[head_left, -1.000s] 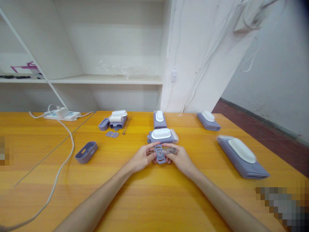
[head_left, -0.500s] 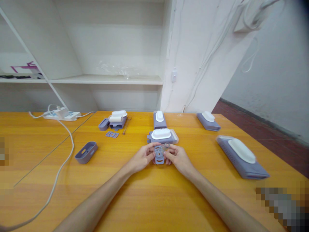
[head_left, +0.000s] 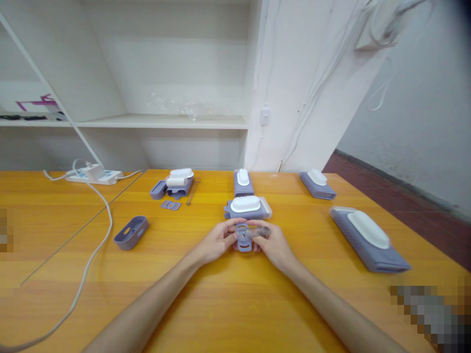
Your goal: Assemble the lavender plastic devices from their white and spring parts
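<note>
My left hand (head_left: 221, 240) pinches the left edge of a flat grey-purple slotted plastic plate (head_left: 244, 245), held upright above the table. A metal coil spring (head_left: 260, 232) runs from the plate's middle to the right, lying almost level. My right hand (head_left: 271, 242) has its fingers closed around the spring, close beside the plate. Just beyond both hands, a grey-purple case with a white bristled brush (head_left: 246, 204) on top lies on the table. Some fingertips are hidden behind the plate.
At left lies an oval grey-purple tray (head_left: 131, 232). Behind it are thin slotted plates (head_left: 171, 205), another spring (head_left: 193, 191) and a white roller (head_left: 176, 182). More brush-topped cases (head_left: 370, 235) lie at right and back. A white cable (head_left: 99, 245) runs from a power strip (head_left: 110, 177).
The spring has swung from slanting up to the right to almost level, with its free end further right. The plate has turned slightly; both hands stay in about the same place.
</note>
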`<action>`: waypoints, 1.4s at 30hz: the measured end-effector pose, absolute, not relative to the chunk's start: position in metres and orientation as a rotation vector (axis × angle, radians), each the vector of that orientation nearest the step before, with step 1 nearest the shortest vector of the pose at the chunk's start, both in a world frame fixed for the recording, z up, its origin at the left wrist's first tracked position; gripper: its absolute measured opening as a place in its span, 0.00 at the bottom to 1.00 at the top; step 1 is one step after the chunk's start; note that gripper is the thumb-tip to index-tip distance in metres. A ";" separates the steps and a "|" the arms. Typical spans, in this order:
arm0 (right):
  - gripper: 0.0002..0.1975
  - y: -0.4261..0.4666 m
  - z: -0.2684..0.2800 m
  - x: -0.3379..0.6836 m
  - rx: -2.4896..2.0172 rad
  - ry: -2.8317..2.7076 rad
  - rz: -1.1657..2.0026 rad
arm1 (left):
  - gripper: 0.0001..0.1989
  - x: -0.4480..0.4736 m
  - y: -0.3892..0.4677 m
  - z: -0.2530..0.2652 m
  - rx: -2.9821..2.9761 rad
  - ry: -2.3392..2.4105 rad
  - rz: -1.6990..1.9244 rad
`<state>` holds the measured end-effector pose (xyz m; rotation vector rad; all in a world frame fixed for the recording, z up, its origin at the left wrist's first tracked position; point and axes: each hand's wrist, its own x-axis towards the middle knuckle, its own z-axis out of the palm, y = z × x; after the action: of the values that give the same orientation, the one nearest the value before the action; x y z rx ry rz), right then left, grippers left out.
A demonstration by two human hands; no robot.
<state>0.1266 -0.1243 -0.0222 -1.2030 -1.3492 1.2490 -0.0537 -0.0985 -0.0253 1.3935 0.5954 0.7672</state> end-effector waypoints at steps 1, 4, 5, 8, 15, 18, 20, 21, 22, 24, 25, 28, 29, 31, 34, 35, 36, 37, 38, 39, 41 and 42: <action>0.17 -0.124 -0.022 0.127 -1.193 -1.347 1.270 | 0.26 -0.054 -0.099 -0.024 1.382 0.582 0.764; 0.19 -0.122 -0.022 0.128 -1.151 -1.355 1.339 | 0.26 -0.054 -0.100 -0.022 1.336 0.551 0.760; 0.19 -0.122 -0.023 0.129 -1.145 -1.359 1.344 | 0.26 -0.054 -0.100 -0.022 1.326 0.553 0.764; 0.20 -0.122 -0.023 0.130 -1.131 -1.375 1.332 | 0.27 -0.053 -0.099 -0.024 1.304 0.582 0.793; 0.24 -0.129 -0.017 0.133 -1.038 -1.404 1.332 | 0.29 -0.050 -0.099 -0.021 1.303 0.680 0.860; 0.27 -0.133 -0.016 0.130 -1.033 -1.446 1.309 | 0.32 -0.049 -0.101 -0.018 1.307 0.745 0.874; 0.25 -0.134 -0.019 0.127 -1.091 -1.500 1.234 | 0.33 -0.049 -0.102 -0.017 1.321 0.763 0.877; 0.23 -0.134 -0.021 0.125 -1.127 -1.516 1.181 | 0.33 -0.048 -0.102 -0.017 1.330 0.769 0.875; 0.22 -0.133 -0.023 0.124 -1.160 -1.521 1.129 | 0.33 -0.048 -0.103 -0.017 1.338 0.776 0.872; 0.21 -0.132 -0.027 0.122 -1.202 -1.507 1.060 | 0.33 -0.048 -0.104 -0.017 1.348 0.789 0.865; 0.21 -0.132 -0.027 0.122 -1.213 -1.494 1.046 | 0.33 -0.048 -0.104 -0.017 1.348 0.790 0.863; 0.19 -0.133 -0.026 0.122 -1.215 -1.469 1.050 | 0.33 -0.049 -0.105 -0.015 1.342 0.766 0.865; 0.18 -0.133 -0.024 0.122 -1.212 -1.466 1.056 | 0.32 -0.049 -0.106 -0.015 1.342 0.755 0.865; 0.17 -0.135 -0.022 0.122 -1.205 -1.462 1.057 | 0.31 -0.049 -0.107 -0.015 1.344 0.738 0.876; 0.16 -0.135 -0.023 0.122 -1.208 -1.455 1.029 | 0.28 -0.047 -0.108 -0.018 1.349 0.735 0.901; 0.16 -0.135 -0.025 0.122 -1.212 -1.454 1.013 | 0.27 -0.046 -0.108 -0.019 1.350 0.739 0.906; 0.15 -0.134 -0.026 0.121 -1.218 -1.458 0.996 | 0.27 -0.046 -0.108 -0.020 1.352 0.748 0.908; 0.15 -0.134 -0.028 0.121 -1.228 -1.464 0.978 | 0.26 -0.045 -0.108 -0.020 1.354 0.757 0.908; 0.14 -0.133 -0.029 0.121 -1.238 -1.472 0.959 | 0.25 -0.045 -0.109 -0.021 1.356 0.765 0.909; 0.14 -0.133 -0.030 0.121 -1.248 -1.483 0.941 | 0.25 -0.045 -0.109 -0.021 1.359 0.772 0.908; 0.15 -0.132 -0.031 0.122 -1.262 -1.507 0.916 | 0.25 -0.044 -0.111 -0.021 1.371 0.793 0.909; 0.15 -0.132 -0.031 0.122 -1.264 -1.517 0.912 | 0.25 -0.044 -0.113 -0.020 1.384 0.810 0.912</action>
<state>0.1215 -0.1321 -0.0305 -1.2636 -1.5169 0.9116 -0.0441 -0.1129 -0.0198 1.3840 0.8102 0.9122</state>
